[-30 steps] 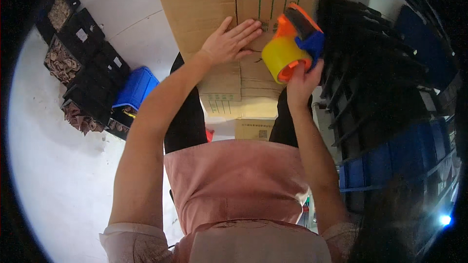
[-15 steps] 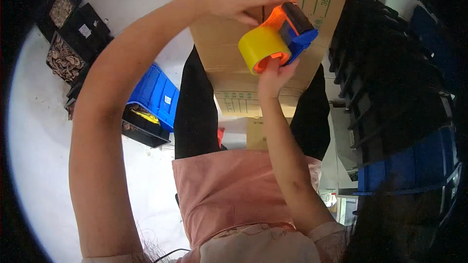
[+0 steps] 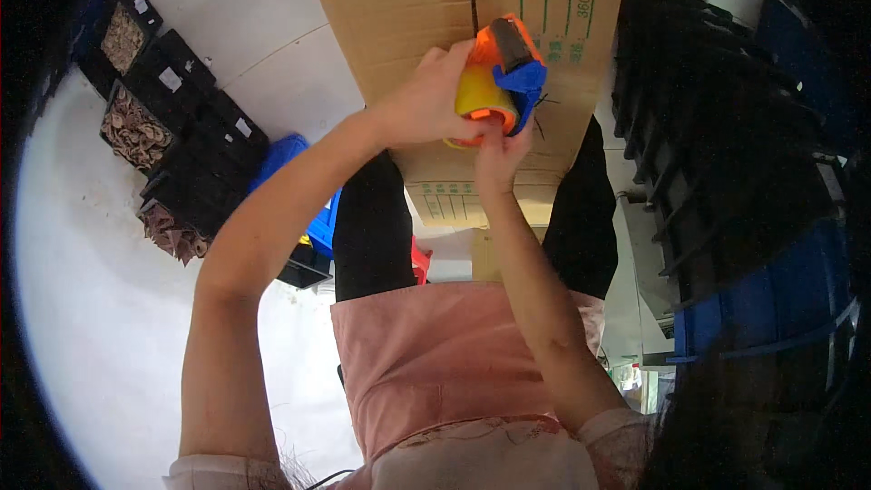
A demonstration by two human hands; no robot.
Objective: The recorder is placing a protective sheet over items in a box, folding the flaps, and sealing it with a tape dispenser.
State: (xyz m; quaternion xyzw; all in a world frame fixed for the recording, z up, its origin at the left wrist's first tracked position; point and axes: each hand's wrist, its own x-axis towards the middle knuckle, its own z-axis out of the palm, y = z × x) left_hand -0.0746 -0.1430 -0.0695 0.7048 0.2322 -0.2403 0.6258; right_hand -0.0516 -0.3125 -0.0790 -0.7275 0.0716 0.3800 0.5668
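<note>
Pale floor [image 3: 100, 327] carries black bins [image 3: 168, 77] at L w/ dark crates [image 3: 717, 163] at R, prob. set aside to leave working room. Cardboard carton [image 3: 399, 18] has its near end btwn the black trouser legs [image 3: 372, 240], prob. for easy reach; orange-and-blue tape dispenser [image 3: 520, 80] is over it, contact unclear. L hand [image 3: 422, 102] has its grip cupped round the yellow tape roll [image 3: 476, 91] & R hand [image 3: 502, 156] has its grip closed on the dispenser's near end, prob. to steady it.
</note>
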